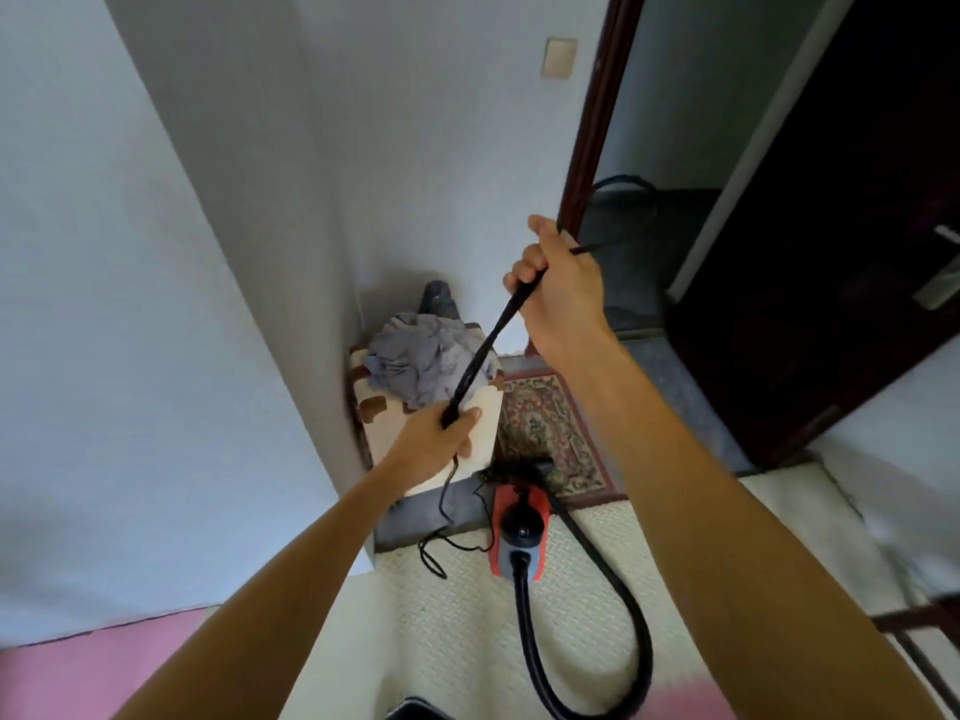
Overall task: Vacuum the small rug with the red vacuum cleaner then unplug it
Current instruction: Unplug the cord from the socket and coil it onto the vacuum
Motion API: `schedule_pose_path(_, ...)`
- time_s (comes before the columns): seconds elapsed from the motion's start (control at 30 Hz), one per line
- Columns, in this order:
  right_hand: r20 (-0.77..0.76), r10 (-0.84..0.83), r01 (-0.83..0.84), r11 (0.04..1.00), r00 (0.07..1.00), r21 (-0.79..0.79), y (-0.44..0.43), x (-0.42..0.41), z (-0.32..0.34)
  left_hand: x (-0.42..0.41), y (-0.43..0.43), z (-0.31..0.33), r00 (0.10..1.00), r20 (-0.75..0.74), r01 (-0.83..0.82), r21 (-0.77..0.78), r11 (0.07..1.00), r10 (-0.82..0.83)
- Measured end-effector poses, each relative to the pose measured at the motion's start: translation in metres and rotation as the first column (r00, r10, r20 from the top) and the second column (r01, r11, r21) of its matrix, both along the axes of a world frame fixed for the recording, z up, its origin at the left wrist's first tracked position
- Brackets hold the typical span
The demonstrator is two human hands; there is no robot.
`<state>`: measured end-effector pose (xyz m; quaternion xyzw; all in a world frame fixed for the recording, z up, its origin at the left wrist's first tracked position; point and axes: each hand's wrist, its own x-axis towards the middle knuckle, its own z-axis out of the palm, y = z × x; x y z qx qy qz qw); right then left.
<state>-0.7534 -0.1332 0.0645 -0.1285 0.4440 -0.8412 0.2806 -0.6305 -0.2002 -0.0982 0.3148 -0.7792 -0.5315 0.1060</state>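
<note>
The red vacuum cleaner (521, 530) stands on the floor below my hands, its black hose (631, 615) looping toward the bottom of the view. Beyond it lies the small patterned rug (550, 423). Several strands of the black power cord (480, 350) are stretched between my hands as a bundle. My right hand (558, 291) grips its upper end, raised near the door frame. My left hand (441, 444) grips the lower end. A loose length of cord (441, 532) hangs from my left hand to the floor beside the vacuum.
A cream box (441, 433) holding a crumpled grey cloth (415, 363) stands against the wall left of the rug. A dark open door (831, 252) and doorway are at right. Cream textured mat (457, 626) covers the floor, pink mat (78, 678) at bottom left.
</note>
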Motion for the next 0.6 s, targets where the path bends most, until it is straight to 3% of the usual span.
schedule_pose_path(0.1,0.231,-0.247,0.256,0.967,0.941,-0.007,0.013,-0.034,-0.015,-0.014,-0.023,0.012,1.0,0.004,0.021,-0.071,0.997,-0.021)
schedule_pose_path(0.17,0.396,-0.367,0.356,0.929,0.842,0.103,0.026,-0.048,-0.037,-0.03,-0.043,0.021,0.998,0.047,0.042,-0.257,0.965,-0.031)
schedule_pose_path(0.2,0.425,-0.372,0.311,0.927,0.825,0.208,0.034,-0.049,-0.052,-0.038,-0.05,0.028,0.996,0.071,0.072,-0.342,0.937,-0.05)
schedule_pose_path(0.3,0.458,-0.206,-0.052,0.87,0.865,0.49,0.048,-0.025,-0.091,-0.067,-0.067,0.041,0.975,0.15,0.222,-0.572,0.79,-0.165)
schedule_pose_path(0.33,0.383,-0.191,-0.08,0.803,0.904,0.591,0.047,-0.013,-0.096,-0.076,-0.069,0.045,0.959,0.197,0.283,-0.635,0.719,-0.203)
schedule_pose_path(0.37,0.215,-0.195,-0.015,0.707,0.957,0.707,0.044,-0.004,-0.099,-0.084,-0.071,0.051,0.941,0.243,0.339,-0.673,0.657,-0.237)
schedule_pose_path(0.4,-0.052,-0.179,0.148,0.577,0.982,0.803,0.041,0.0,-0.101,-0.091,-0.07,0.057,0.915,0.301,0.403,-0.69,0.601,-0.267)
schedule_pose_path(0.43,-0.394,-0.119,0.404,0.445,0.911,0.799,0.038,0.0,-0.102,-0.097,-0.069,0.063,0.888,0.355,0.46,-0.709,0.535,-0.293)
schedule_pose_path(0.47,-0.612,-0.003,0.561,0.403,0.791,0.723,0.037,-0.002,-0.1,-0.101,-0.067,0.07,0.862,0.408,0.506,-0.721,0.473,-0.301)
schedule_pose_path(0.53,-0.699,0.326,0.536,0.465,0.637,0.705,0.031,-0.008,-0.094,-0.107,-0.06,0.082,0.839,0.455,0.541,-0.748,0.384,-0.297)
schedule_pose_path(0.6,-0.614,0.525,0.38,0.491,0.59,0.784,0.025,-0.012,-0.093,-0.109,-0.048,0.094,0.819,0.491,0.571,-0.749,0.337,-0.295)
